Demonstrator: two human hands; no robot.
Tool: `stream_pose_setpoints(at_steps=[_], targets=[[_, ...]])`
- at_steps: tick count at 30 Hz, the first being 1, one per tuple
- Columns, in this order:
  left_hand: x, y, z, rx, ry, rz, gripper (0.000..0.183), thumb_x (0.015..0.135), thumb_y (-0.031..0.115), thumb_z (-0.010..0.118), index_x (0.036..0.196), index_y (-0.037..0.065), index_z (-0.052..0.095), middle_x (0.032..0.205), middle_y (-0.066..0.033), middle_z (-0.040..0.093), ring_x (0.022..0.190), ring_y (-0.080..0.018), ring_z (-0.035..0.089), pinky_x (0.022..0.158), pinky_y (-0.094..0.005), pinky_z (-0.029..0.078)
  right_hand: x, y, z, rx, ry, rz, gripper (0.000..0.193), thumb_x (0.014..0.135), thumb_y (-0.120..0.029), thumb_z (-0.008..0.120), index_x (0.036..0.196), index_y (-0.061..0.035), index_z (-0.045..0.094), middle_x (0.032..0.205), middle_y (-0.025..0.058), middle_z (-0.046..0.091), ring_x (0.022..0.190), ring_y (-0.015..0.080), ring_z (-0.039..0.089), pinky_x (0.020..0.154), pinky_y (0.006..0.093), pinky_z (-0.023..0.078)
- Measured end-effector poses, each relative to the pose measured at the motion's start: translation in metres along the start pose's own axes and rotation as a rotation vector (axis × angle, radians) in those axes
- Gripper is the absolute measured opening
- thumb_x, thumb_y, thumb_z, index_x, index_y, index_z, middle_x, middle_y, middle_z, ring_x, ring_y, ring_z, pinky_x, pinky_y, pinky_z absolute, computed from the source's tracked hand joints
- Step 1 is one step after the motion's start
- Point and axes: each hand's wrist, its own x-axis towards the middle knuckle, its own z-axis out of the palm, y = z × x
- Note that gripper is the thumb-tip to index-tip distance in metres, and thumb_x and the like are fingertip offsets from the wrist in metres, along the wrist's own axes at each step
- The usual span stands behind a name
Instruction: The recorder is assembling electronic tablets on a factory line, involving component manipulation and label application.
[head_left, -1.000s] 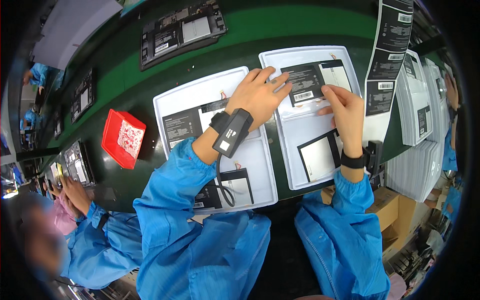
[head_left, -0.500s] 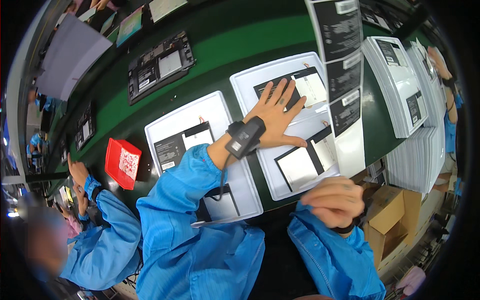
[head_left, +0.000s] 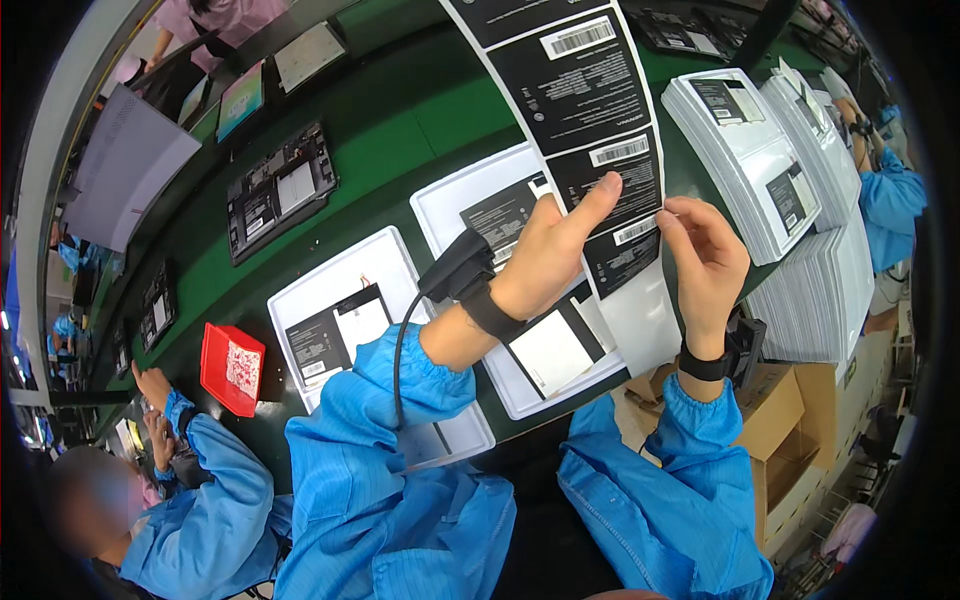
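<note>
A long strip of black labels (head_left: 585,95) on pale backing hangs in front of me, with white barcode patches on it. My left hand (head_left: 550,245) is closed on the strip's left edge, thumb on the printed face and fingers hidden behind. At the right edge my right hand (head_left: 710,265) pinches the strip near a label border between thumb and index finger, its other fingers curled. Behind the strip lies a white tray (head_left: 435,210) with a black-and-silver flat battery (head_left: 495,215) and a second flat battery (head_left: 548,355), both partly covered.
Another white tray (head_left: 345,262) at left holds a flat battery (head_left: 312,345). Beyond are a red bin (head_left: 215,365) and an opened device (head_left: 280,195) on the green belt (head_left: 400,140). Stacked trays (head_left: 805,310) and a cardboard box (head_left: 810,410) stand right. A co-worker's sleeve (head_left: 215,480) is left.
My left hand has left the battery, where it lay flat, and now grips the label strip. My right hand has risen to the strip's right edge. The strip sits farther left in view.
</note>
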Motion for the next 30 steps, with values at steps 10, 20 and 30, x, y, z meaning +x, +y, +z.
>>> stream_pose_setpoints(at_steps=[10,20,30], targets=[[-0.013,0.01,0.0,0.131,0.059,-0.024,0.034,0.107,0.029,0.055,0.128,0.003,0.06,0.118,-0.0064,0.069,0.104,-0.0139,0.067,0.091,-0.0299,0.055,-0.008,-0.018,-0.001,-0.245,-0.03,-0.256,0.014,0.082,0.002,0.079,0.095,0.0,0.076,0.094,0.0084,0.074,0.067,0.008,0.06,0.052,0.0207,0.041],[-0.023,0.018,0.0,0.054,0.016,-0.07,0.037,0.106,0.03,0.057,0.131,0.003,0.059,0.12,-0.0066,0.068,0.108,-0.0143,0.065,0.093,-0.0304,0.054,-0.015,-0.032,-0.001,-0.37,-0.215,-0.333,0.017,0.086,0.008,0.069,0.097,-0.0004,0.059,0.098,0.0112,0.063,0.074,0.0197,0.061,0.064,0.029,0.047],[-0.049,-0.003,-0.055,1.2,-0.001,0.158,0.083,0.088,0.056,0.072,0.133,-0.011,0.053,0.134,-0.0366,0.055,0.13,-0.0447,0.051,0.107,-0.049,0.043,-0.079,-0.049,-0.016,0.556,0.095,0.125,0.014,0.107,-0.008,0.045,0.116,0.0007,0.049,0.1,0.0129,0.06,0.076,0.0181,0.062,0.058,0.0313,0.053]])
